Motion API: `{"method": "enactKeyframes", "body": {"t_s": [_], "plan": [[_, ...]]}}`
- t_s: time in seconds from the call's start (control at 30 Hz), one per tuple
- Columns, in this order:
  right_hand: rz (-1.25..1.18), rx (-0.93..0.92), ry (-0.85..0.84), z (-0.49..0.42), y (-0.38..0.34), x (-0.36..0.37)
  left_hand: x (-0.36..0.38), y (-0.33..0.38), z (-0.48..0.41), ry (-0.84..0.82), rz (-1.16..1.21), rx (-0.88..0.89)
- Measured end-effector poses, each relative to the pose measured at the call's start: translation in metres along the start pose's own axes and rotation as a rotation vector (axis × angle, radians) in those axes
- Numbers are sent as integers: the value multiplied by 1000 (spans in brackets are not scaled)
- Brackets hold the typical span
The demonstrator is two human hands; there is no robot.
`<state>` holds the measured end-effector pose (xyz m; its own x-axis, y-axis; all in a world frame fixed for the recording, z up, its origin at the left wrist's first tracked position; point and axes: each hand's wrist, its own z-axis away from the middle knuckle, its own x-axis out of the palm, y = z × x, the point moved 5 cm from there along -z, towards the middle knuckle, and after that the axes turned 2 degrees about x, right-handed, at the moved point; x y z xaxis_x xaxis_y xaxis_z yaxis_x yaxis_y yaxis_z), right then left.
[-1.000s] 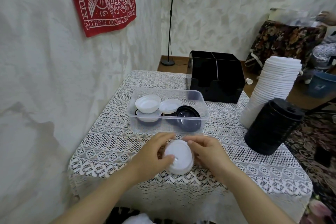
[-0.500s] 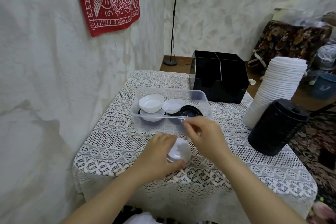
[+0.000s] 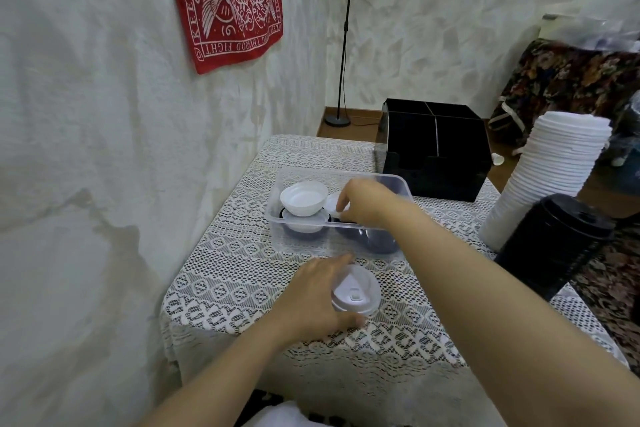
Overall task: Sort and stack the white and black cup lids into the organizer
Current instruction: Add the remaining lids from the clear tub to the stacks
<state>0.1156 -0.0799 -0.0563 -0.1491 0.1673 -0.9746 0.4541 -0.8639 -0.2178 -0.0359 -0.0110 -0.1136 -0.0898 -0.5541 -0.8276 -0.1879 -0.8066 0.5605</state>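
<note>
My left hand [image 3: 313,298] grips a small stack of white lids [image 3: 356,293] just above the lace tablecloth near the front edge. My right hand [image 3: 367,203] reaches into the clear plastic bin [image 3: 294,243] and pinches a white lid [image 3: 333,205] lying there. The bin also holds an upturned white lid [image 3: 303,199] on another white one, with black lids [image 3: 381,241] beneath. The black organizer [image 3: 433,152] with divided compartments stands behind the bin.
A tall leaning stack of white lids [image 3: 550,177] and a shorter stack of black lids [image 3: 554,246] stand at the table's right edge. A wall runs along the left. A floor lamp pole [image 3: 344,45] rises behind the table.
My right hand let go of the white stack and moved forward into the bin onto a white lid. My left hand kept the stack, shifting little.
</note>
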Motion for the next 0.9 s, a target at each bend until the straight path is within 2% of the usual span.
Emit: {"method": "enactKeyframes", "body": {"t_s": [0.2,0.33,0.4,0.47,0.57,0.63,0.8,0.9], "plan": [[-119,-19,37,4,12,-1,1,-3,-1,-6,19,-27],[-430,-50,157,29,18,-18,1,-3,0,-12,50,-51],[-635,-31,218,44,22,-27,2,-4,0,-10,52,-61],[-958,-18,254,59,26,-34,3,-5,1,-5,52,-63],[-1461,-16,215,82,25,-42,3,-4,0,-3,57,-67],[-1662,13,160,97,22,-41,3,-4,0,2,42,-64],[-1809,115,23,124,24,-16,5,-5,-1,-15,67,-70],[-1743,183,2,134,30,4,0,-4,3,102,290,-26]]}}
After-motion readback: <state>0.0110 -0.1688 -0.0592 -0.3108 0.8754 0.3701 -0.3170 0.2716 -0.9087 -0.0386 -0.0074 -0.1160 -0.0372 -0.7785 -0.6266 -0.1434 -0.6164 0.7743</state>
